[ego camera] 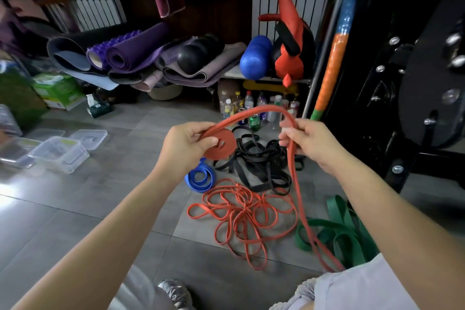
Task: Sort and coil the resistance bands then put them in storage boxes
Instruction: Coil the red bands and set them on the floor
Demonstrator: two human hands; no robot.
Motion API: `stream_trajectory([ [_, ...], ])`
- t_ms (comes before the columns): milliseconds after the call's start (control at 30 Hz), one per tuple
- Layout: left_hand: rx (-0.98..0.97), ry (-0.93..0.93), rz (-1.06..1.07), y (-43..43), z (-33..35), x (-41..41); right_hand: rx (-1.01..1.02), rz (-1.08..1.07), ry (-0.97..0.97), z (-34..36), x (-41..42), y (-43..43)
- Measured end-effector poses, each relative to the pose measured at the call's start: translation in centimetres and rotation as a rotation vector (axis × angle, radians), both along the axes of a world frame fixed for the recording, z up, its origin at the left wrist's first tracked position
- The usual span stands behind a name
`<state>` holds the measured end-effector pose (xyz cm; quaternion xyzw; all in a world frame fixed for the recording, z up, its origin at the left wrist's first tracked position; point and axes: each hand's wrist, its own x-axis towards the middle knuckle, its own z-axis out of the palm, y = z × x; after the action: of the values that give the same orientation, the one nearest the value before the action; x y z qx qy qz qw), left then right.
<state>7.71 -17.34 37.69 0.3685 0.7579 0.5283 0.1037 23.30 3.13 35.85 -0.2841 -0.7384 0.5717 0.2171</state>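
At the centre of the frame the left hand [188, 146] pinches the disc-shaped coil [219, 146] of an orange-red flat rubber resistance band [266, 108] between thumb and fingers. The band's unwound length arcs up and rightward to the right hand [312, 143], whose curled fingers grip it before it drops in a long, near-vertical line toward the lower right of the frame. The next wrap likely turns on that tail lying right of the coil, nearest the right hand, while the clear plastic storage boxes [60, 153] sit on the grey tiled floor [100, 196] at mid left, well apart from both hands.
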Motion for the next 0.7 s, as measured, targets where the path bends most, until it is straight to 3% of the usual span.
stream_trajectory([
  [200, -0.044, -0.009, -0.101, 0.1, -0.5, 1.6, 0.182, 0.237, -0.267, -4.1, 1.6, -2.6],
  [300, -0.127, 0.006, -0.193, 0.4, -1.3, 2.7, 0.115, 0.349, -0.174, -4.4, 1.5, -4.7],
  [433, -0.212, 0.053, -0.258, 0.3, -2.4, 3.6, 0.05, 0.271, -0.006, -3.8, 1.0, -5.9],
  [700, -0.154, -0.119, -0.266, -0.4, -2.8, 3.4, -0.058, 0.255, 0.054, -3.8, 1.4, -6.6],
])
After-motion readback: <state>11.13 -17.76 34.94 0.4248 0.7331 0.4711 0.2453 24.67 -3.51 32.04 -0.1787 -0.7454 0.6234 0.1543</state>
